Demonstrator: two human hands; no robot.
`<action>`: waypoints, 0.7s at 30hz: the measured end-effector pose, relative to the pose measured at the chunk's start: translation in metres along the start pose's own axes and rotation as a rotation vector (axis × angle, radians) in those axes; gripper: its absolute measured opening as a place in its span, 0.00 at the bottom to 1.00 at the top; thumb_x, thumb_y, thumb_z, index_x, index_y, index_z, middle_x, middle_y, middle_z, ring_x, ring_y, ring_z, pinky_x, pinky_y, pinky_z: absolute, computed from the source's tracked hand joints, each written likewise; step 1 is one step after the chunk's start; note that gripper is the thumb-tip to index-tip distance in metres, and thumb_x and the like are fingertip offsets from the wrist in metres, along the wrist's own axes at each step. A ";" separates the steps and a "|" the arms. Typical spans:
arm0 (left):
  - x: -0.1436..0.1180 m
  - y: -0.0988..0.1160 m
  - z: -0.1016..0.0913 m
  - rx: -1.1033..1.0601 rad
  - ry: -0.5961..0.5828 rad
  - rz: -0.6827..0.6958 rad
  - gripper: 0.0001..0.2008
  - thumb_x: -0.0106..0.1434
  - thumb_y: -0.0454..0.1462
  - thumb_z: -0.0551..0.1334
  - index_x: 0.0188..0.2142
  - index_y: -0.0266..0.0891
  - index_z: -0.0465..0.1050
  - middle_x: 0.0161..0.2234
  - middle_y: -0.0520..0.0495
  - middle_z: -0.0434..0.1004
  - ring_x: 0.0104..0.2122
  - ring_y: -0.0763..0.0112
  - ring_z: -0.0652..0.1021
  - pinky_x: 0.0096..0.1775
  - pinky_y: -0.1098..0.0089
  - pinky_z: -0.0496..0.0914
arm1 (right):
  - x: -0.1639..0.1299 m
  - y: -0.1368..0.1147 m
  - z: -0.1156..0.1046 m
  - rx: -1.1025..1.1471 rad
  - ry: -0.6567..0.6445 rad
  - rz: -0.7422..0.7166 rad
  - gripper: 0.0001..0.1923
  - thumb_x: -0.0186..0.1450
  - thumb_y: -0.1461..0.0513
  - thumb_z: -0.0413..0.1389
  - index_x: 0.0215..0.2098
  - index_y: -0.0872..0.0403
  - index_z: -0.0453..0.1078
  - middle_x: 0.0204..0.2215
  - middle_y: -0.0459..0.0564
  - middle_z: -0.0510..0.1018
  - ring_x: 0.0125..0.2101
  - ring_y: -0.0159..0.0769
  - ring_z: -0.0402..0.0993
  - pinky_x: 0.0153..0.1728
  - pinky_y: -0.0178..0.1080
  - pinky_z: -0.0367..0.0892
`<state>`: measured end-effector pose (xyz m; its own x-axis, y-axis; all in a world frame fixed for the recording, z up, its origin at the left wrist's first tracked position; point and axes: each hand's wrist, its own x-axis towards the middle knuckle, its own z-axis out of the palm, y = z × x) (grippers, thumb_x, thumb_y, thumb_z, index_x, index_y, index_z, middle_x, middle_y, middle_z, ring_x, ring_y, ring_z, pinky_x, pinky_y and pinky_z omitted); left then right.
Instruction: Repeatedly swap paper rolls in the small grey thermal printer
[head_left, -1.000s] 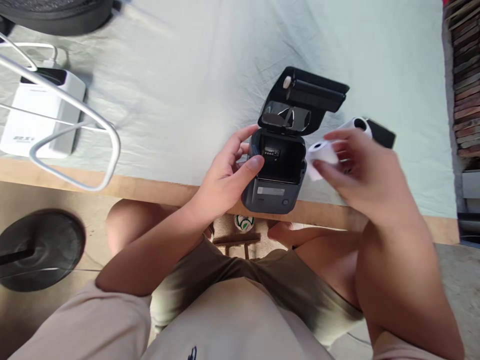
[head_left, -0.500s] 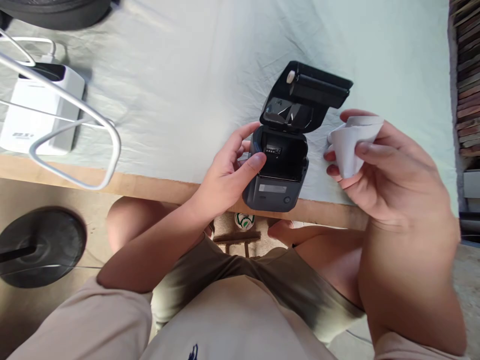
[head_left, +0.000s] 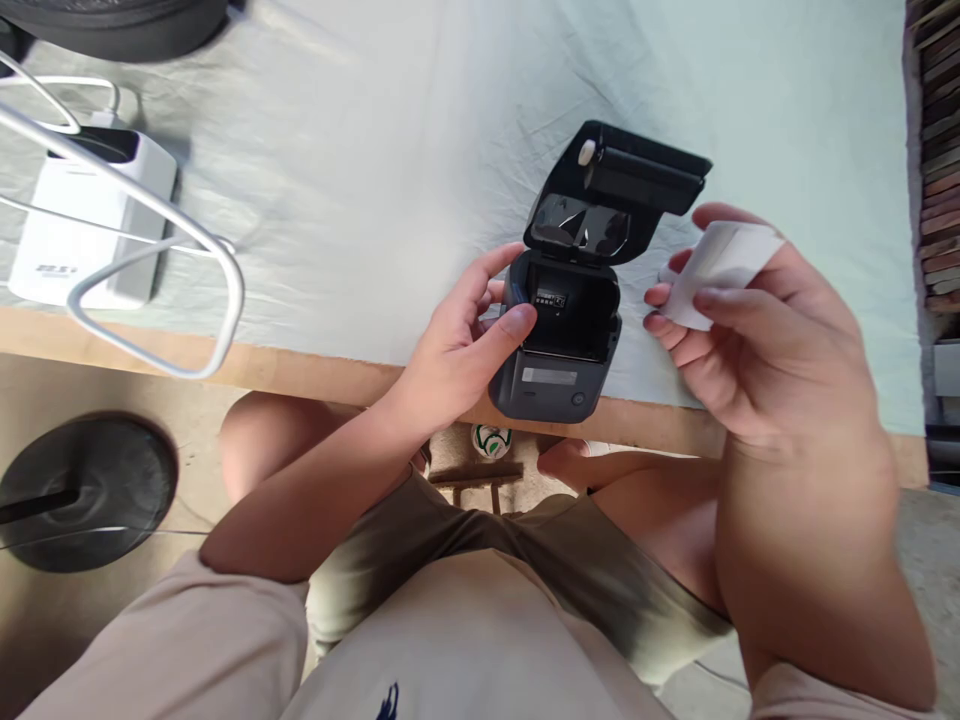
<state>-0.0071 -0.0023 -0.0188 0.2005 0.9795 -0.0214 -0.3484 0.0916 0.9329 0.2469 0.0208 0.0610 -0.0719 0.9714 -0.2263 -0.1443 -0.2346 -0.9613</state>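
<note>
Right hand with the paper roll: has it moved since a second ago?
Yes. The right hand with the paper roll has shifted right, away from the open printer, and turned the roll so its side shows, not the core.

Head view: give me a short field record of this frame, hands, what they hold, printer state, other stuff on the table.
left hand: grips the left side of the printer, thumb on its front rim
right hand: holds a white paper roll to the right of the printer, not touching it
printer: dark grey, at the table's near edge, lid open, paper bay empty
table: covered with a pale cloth
other: white power bank far left, white wire frame over it
</note>
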 end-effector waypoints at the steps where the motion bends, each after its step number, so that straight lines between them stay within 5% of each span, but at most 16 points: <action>1: 0.000 0.000 0.000 -0.004 0.001 -0.001 0.33 0.72 0.56 0.77 0.69 0.53 0.73 0.50 0.49 0.82 0.41 0.69 0.84 0.40 0.68 0.83 | -0.003 0.000 0.004 -0.024 0.036 -0.030 0.26 0.63 0.66 0.72 0.56 0.39 0.81 0.38 0.39 0.83 0.40 0.26 0.88 0.40 0.26 0.87; 3: 0.000 0.000 0.000 -0.010 0.003 0.000 0.33 0.72 0.56 0.78 0.69 0.53 0.74 0.50 0.49 0.82 0.41 0.69 0.84 0.41 0.69 0.83 | -0.008 0.001 0.011 -0.114 0.120 -0.137 0.27 0.64 0.66 0.70 0.59 0.37 0.80 0.38 0.39 0.83 0.43 0.27 0.88 0.44 0.29 0.89; 6: 0.000 -0.001 0.000 -0.006 0.006 -0.001 0.33 0.72 0.56 0.78 0.70 0.53 0.74 0.50 0.49 0.82 0.42 0.69 0.84 0.41 0.68 0.83 | -0.018 0.005 0.017 -0.386 0.200 -0.423 0.30 0.68 0.64 0.70 0.65 0.34 0.79 0.50 0.40 0.86 0.51 0.31 0.88 0.52 0.35 0.89; 10: 0.000 -0.001 0.000 0.008 0.005 0.001 0.34 0.72 0.56 0.77 0.70 0.52 0.72 0.50 0.48 0.82 0.40 0.67 0.85 0.41 0.67 0.83 | -0.027 0.010 0.023 -0.784 0.015 -0.712 0.32 0.74 0.64 0.64 0.72 0.33 0.75 0.63 0.42 0.85 0.60 0.38 0.88 0.65 0.45 0.87; 14: 0.001 -0.002 0.000 0.033 -0.014 0.002 0.35 0.72 0.57 0.75 0.71 0.53 0.71 0.52 0.46 0.83 0.42 0.62 0.86 0.41 0.63 0.84 | -0.022 0.012 0.034 -1.068 -0.123 -0.797 0.27 0.76 0.65 0.54 0.70 0.43 0.76 0.63 0.48 0.85 0.60 0.43 0.88 0.60 0.47 0.88; 18: 0.002 -0.003 -0.001 0.043 -0.018 0.013 0.36 0.71 0.58 0.76 0.71 0.52 0.71 0.53 0.46 0.84 0.44 0.61 0.87 0.43 0.62 0.84 | -0.013 0.016 0.041 -1.205 -0.103 -0.824 0.22 0.80 0.62 0.49 0.61 0.48 0.83 0.59 0.51 0.87 0.53 0.41 0.88 0.49 0.44 0.85; 21: 0.002 -0.003 -0.001 0.036 -0.004 -0.001 0.36 0.71 0.57 0.77 0.71 0.52 0.71 0.53 0.46 0.84 0.45 0.61 0.87 0.44 0.63 0.85 | -0.008 0.018 0.037 -1.218 -0.083 -0.816 0.21 0.80 0.60 0.50 0.60 0.47 0.85 0.52 0.52 0.88 0.48 0.40 0.87 0.52 0.45 0.83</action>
<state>-0.0067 -0.0006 -0.0215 0.2042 0.9787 -0.0210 -0.3153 0.0861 0.9451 0.2079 0.0076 0.0510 -0.4417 0.8020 0.4022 0.7285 0.5822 -0.3609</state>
